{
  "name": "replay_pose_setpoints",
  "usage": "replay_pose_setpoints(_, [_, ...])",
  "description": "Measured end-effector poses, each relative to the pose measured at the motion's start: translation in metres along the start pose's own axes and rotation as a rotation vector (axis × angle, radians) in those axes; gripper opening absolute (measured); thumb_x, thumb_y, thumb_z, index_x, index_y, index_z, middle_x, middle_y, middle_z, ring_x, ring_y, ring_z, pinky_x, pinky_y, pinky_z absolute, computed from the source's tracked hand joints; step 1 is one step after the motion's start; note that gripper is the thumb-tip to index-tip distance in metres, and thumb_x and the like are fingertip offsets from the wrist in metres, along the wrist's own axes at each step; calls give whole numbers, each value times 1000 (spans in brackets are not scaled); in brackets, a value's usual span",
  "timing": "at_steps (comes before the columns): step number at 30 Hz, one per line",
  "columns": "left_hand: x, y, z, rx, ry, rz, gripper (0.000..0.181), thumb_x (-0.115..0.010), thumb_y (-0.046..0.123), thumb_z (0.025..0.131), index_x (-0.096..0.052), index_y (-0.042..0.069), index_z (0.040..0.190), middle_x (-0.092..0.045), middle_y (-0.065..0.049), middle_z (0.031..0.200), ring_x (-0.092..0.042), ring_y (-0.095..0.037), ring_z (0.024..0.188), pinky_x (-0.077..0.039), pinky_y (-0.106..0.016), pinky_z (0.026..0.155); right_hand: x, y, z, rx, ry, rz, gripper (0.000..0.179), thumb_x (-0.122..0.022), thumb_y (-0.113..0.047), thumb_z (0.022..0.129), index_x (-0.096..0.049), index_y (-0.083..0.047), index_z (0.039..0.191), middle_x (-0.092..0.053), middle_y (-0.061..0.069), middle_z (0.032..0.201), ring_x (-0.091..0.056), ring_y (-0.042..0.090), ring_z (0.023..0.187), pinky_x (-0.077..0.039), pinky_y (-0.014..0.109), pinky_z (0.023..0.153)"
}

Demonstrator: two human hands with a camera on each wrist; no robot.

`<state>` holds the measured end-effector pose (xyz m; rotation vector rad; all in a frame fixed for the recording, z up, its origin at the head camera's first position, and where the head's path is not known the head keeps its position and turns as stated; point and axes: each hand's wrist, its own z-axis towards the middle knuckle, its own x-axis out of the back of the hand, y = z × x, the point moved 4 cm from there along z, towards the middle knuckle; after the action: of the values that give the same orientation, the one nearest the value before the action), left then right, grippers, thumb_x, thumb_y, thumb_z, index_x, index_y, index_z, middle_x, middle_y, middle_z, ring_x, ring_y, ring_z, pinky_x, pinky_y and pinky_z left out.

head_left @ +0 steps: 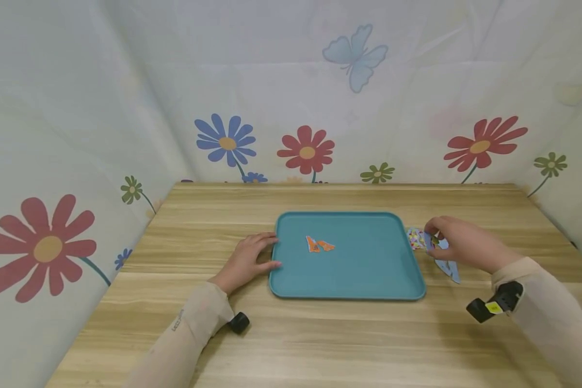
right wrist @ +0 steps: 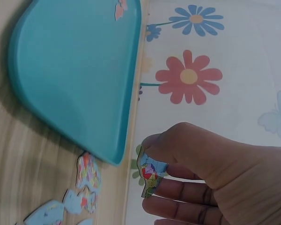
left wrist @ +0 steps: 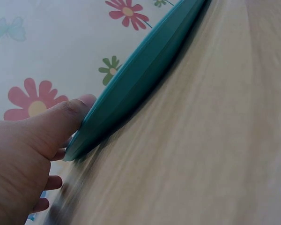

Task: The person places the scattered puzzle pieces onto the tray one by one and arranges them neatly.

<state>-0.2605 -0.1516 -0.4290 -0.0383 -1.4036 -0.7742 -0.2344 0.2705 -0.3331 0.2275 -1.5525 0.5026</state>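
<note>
A teal tray (head_left: pixel 349 280) lies on the table with two small orange puzzle pieces (head_left: pixel 312 244) inside it. At its left edge rests my left hand (head_left: pixel 244 261), thumb and fingertips spread along the rim and touching it. My right hand (head_left: pixel 461 242), off the tray's right side, pinches a light blue puzzle piece (right wrist: pixel 151 172) with a red, yellow and green picture between thumb and fingers. Below that hand, more puzzle pieces lie on the wood: a multicoloured one (right wrist: pixel 88 173) beside the tray, and light blue ones (right wrist: pixel 47 213), partly hidden in the head view.
The wooden table (head_left: pixel 320 345) reaches back to a pale cloth backdrop (head_left: pixel 271 70) printed with flowers and a butterfly. Black wrist devices (head_left: pixel 506 299) are strapped at both sleeves. The tray has a raised rim all round.
</note>
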Motion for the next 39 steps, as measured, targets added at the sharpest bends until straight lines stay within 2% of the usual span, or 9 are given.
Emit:
replay_pose_setpoints(10, [1, 2, -2, -22, 23, -13, 63, -71, 43, 84, -54, 12, 136, -50, -8, 145, -43, -31, 136, -31, -56, 112, -7, -16, 23, 20, -14, 37, 37, -77, -17, 79, -62, 2, 108, -66, 11, 97, -64, 27, 91, -56, 45, 79])
replay_pose_setpoints(24, [3, 3, -1, -20, 28, -13, 63, -73, 41, 83, -54, 11, 135, -51, -8, 144, -44, -32, 135, -32, -56, 112, -26, -38, 60, 117, -27, 86, 31, -75, -15, 80, -63, 1, 104, -66, 9, 95, -63, 20, 85, -55, 42, 78])
replay_pose_setpoints(39, [3, 4, -1, -10, 20, -2, 63, -72, 43, 84, -55, 12, 135, -50, -7, 144, -43, -31, 136, -32, -56, 112, -43, -58, 82, 176, -54, 122, 27, -73, -15, 82, -63, -1, 103, -66, 10, 97, -64, 23, 89, -54, 42, 81])
